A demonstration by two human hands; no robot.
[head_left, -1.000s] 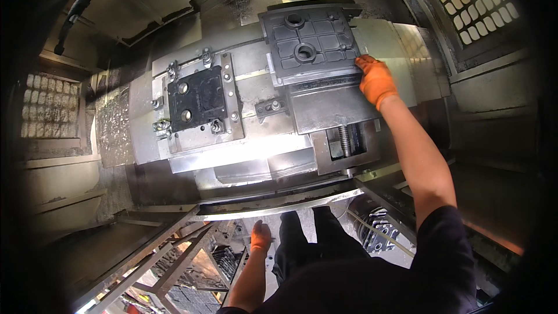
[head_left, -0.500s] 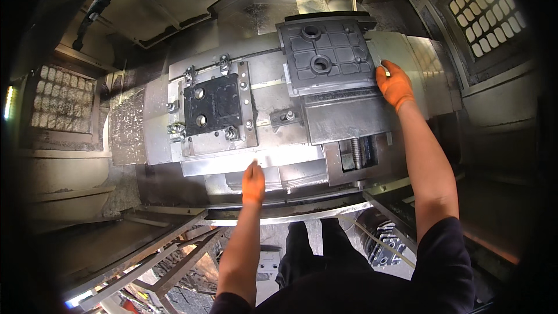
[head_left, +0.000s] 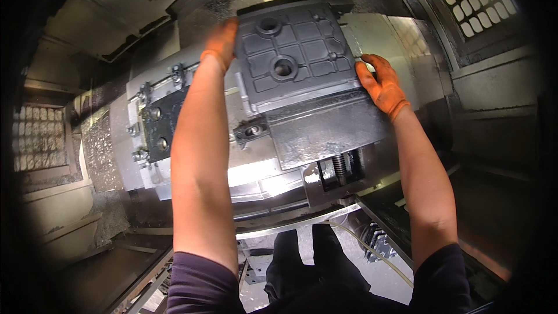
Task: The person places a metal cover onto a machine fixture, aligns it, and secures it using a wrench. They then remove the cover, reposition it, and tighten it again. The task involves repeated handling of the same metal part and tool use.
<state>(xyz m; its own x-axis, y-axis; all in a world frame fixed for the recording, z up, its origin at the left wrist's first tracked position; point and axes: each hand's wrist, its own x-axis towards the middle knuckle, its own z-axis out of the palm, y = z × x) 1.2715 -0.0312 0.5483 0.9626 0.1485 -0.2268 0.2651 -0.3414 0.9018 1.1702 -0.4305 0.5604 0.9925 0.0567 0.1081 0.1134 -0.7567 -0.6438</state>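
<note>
A dark grey, ribbed rectangular metal plate (head_left: 314, 49) lies between the orange-gloved left hand (head_left: 221, 42) and the orange-gloved right hand (head_left: 381, 84), one at each side edge. Nearer the body than both hands, a flat grey metal slab (head_left: 325, 131) lies before the plate, with a threaded steel screw (head_left: 339, 168) before that. Left of the left hand, a black rectangular holed plate (head_left: 158, 121) lies partly behind the left forearm. Beyond the right hand, farther right, stands a pale grated window (head_left: 474, 0).

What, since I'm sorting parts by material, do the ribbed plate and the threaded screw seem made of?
Ribbed plate: probably cast metal, matte dark grey, judging by its raised ribs and round bosses.
Threaded screw: metal, perhaps steel, dull sheen; its ridges catch light.
</note>
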